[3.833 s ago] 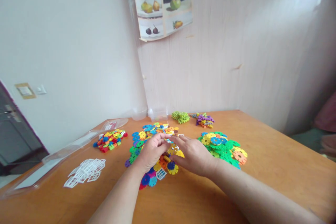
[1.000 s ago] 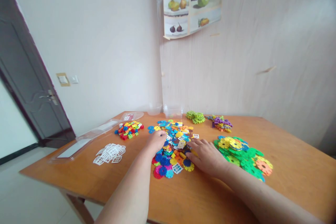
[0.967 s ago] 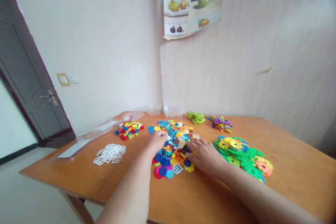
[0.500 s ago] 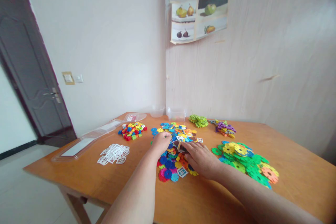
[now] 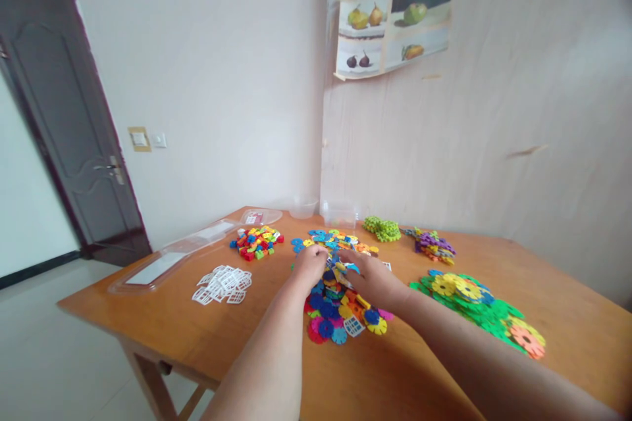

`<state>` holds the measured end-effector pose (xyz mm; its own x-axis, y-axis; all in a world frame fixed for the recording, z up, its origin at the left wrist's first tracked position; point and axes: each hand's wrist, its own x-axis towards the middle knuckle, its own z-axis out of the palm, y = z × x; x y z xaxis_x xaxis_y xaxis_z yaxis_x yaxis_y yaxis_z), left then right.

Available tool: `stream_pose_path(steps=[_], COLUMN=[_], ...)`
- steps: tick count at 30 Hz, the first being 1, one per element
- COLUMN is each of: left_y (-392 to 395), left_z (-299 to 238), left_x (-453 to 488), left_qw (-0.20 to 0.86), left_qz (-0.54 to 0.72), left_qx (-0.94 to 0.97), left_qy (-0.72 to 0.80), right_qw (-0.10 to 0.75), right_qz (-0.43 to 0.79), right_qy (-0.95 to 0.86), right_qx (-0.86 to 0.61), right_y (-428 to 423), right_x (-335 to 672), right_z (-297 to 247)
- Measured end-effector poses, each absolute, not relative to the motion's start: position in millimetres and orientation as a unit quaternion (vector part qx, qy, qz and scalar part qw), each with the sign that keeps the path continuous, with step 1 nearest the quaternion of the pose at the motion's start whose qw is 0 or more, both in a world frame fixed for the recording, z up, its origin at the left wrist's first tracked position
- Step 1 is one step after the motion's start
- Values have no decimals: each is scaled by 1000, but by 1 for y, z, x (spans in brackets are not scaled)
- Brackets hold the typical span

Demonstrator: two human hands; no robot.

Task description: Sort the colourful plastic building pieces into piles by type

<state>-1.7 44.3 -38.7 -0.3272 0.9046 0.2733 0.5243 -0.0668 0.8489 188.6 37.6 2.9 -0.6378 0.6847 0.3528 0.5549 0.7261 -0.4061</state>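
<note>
A heap of small colourful plastic discs (image 5: 340,319) lies in the middle of the wooden table (image 5: 434,375). Both my hands meet over its far part. My left hand (image 5: 311,262) has its fingers curled in above the discs. My right hand (image 5: 371,277) reaches in from the right, its fingertips drawn together close to the left hand's. Small blue and yellow pieces show between the two hands; what each hand grips is too small to make out.
White lattice pieces (image 5: 223,281) and a pile of tiny coloured blocks (image 5: 257,241) lie to the left, beside a clear plastic lid (image 5: 168,263). Clear tubs (image 5: 340,214) stand by the wall. Green (image 5: 382,229), purple (image 5: 433,245) and green-yellow disc (image 5: 476,306) piles lie right.
My right hand has lifted off the heap and moved up towards my left hand. The view has swung a little to the left.
</note>
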Motion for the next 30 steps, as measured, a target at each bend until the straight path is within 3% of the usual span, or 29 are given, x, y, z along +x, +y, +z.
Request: stream_pose_path(steps=[6, 13, 23, 30], left_y=[42, 50, 57, 56], left_z=[-35, -40, -55, -53], left_x=[1, -15, -32, -29], left_qw=[202, 158, 142, 160], left_qz=[517, 564, 559, 550], left_qx=[516, 451, 395, 399], left_qy=[652, 674, 715, 716], right_qw=[266, 198, 90, 68], right_qz=[105, 72, 74, 67], right_qy=[-859, -857, -905, -912], right_qx=[-425, -471, -410, -399], right_y=[89, 135, 163, 174], right_x=[193, 188, 159, 158], right_z=[8, 17, 9, 7])
